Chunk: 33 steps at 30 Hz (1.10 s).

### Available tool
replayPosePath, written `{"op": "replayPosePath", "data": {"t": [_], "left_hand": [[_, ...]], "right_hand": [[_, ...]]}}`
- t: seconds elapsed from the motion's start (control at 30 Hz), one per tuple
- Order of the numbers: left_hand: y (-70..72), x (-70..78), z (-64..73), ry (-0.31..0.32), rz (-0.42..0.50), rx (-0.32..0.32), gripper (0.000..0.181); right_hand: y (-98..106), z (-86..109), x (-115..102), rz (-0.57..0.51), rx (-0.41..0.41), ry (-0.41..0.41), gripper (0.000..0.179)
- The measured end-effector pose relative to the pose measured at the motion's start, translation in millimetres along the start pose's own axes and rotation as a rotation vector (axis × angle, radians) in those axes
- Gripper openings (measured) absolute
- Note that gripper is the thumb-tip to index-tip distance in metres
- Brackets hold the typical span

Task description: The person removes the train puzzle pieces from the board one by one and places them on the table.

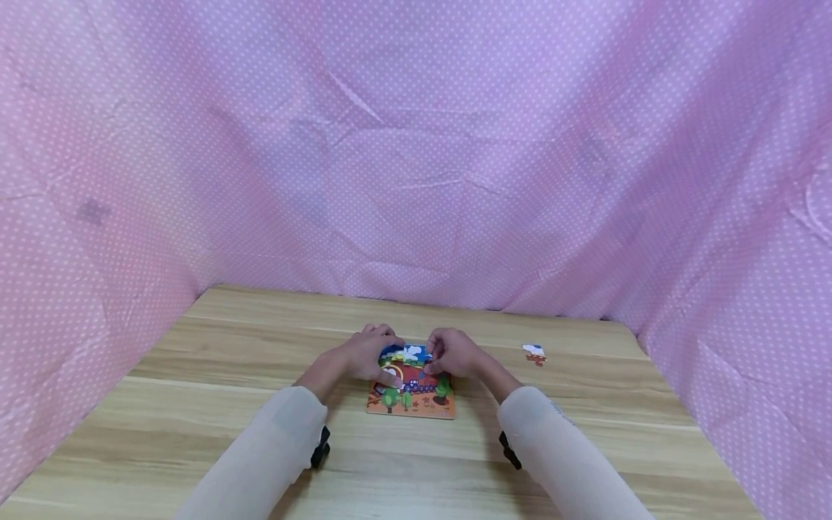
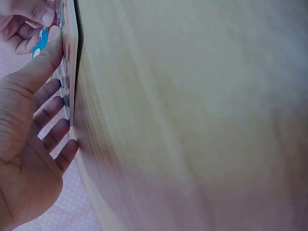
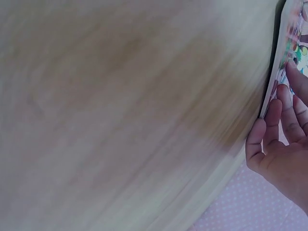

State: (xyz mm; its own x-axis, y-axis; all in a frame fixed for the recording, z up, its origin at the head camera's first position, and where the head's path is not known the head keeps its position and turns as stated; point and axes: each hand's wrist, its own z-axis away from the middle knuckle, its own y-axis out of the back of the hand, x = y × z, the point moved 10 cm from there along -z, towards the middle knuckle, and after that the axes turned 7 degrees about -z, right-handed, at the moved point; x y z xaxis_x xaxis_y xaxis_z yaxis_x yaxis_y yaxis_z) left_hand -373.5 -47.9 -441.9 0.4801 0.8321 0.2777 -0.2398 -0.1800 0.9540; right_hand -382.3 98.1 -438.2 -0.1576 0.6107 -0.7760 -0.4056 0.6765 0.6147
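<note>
A colourful jigsaw puzzle [image 1: 416,403] in a flat board lies on the table, showing green trees and a red shape. My left hand [image 1: 369,354] rests on its left side, thumb on the picture and fingers stretched along the far left edge. In the left wrist view, a blue puzzle piece [image 2: 41,42] stands tilted off the board, by the left thumb. My right hand [image 1: 453,352] pinches this piece at the board's upper right. In the right wrist view, the right hand [image 3: 284,130] has its fingers bent at the board's edge; the pinch is partly hidden.
Loose puzzle pieces [image 1: 535,354], white, blue and brown, lie on the wooden table [image 1: 403,469] to the right of the board. A pink dotted cloth [image 1: 416,159] hangs behind the table and along both sides.
</note>
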Motion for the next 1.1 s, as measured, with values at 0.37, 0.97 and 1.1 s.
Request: {"op": "replayPosePath", "data": {"t": [0.37, 0.97, 1.1], "left_hand": [[-1.1, -0.6, 1.0, 0.005, 0.000, 0.005, 0.080], [-2.0, 0.8, 1.8, 0.012, 0.009, 0.002, 0.076], [-1.7, 0.9, 2.8, 0.015, 0.008, 0.002, 0.077]], "right_hand": [[5.7, 3.5, 0.0, -0.071, 0.025, 0.016, 0.007], [25.7, 14.4, 21.2, -0.234, 0.095, -0.056, 0.017], [33.7, 20.2, 28.1, -0.299, 0.106, -0.068, 0.019]]}}
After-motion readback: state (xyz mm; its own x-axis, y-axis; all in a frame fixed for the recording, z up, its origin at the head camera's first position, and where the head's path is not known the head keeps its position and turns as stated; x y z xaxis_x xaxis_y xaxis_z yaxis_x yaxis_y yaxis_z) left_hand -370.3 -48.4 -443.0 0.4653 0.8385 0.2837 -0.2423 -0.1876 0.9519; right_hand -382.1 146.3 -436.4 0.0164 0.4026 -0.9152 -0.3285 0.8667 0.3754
